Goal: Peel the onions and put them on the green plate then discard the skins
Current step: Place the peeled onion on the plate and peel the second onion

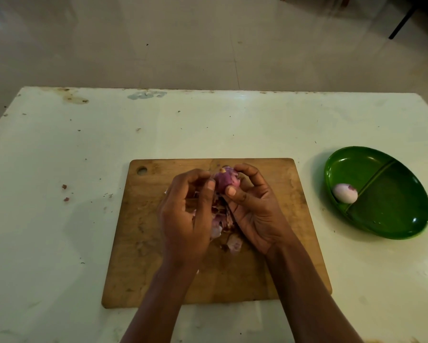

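A purple onion [224, 179] is held above the wooden cutting board [269, 273], between both hands. My right hand [253, 209] grips it with thumb and curled fingers. My left hand [187, 214] pinches at its left side, thumb against the skin. Loose pink and purple skins [229, 240] lie in a heap on the board under the hands, partly hidden. A peeled pale onion [345, 193] rests in the left compartment of the divided green plate [391, 226] at the right.
The board lies on a worn white table [59, 219] with small skin scraps [64, 193] to the left. Tiled floor shows beyond the table's far edge, with a dark furniture leg [402, 22] at the top right.
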Demonstrator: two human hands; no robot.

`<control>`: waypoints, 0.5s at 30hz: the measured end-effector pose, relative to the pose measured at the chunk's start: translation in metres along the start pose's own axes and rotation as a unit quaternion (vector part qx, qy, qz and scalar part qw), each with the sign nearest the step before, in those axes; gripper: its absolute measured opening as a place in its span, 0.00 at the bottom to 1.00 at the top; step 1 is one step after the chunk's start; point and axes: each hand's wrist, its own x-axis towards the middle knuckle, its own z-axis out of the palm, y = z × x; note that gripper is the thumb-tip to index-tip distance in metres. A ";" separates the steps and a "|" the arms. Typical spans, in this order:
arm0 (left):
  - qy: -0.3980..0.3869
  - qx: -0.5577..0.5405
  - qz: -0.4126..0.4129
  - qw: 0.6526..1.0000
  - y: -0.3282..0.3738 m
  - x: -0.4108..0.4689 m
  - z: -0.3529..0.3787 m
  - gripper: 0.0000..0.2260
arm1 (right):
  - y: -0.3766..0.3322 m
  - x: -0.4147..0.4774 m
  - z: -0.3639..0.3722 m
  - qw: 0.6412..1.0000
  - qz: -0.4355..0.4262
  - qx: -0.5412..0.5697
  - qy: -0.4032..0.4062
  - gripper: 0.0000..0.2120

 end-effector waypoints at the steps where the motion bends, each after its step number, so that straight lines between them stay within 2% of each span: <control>1: 0.005 -0.002 -0.009 1.000 0.000 0.000 0.000 0.08 | 0.000 0.000 0.000 1.000 0.003 -0.004 0.001 0.23; 7: 0.005 -0.005 -0.036 0.999 -0.004 -0.001 0.002 0.10 | -0.001 -0.001 0.000 1.000 0.008 -0.026 0.008 0.23; 15: 0.006 0.022 -0.019 1.000 -0.013 -0.021 0.002 0.11 | -0.003 -0.001 0.003 0.998 0.031 -0.043 0.023 0.25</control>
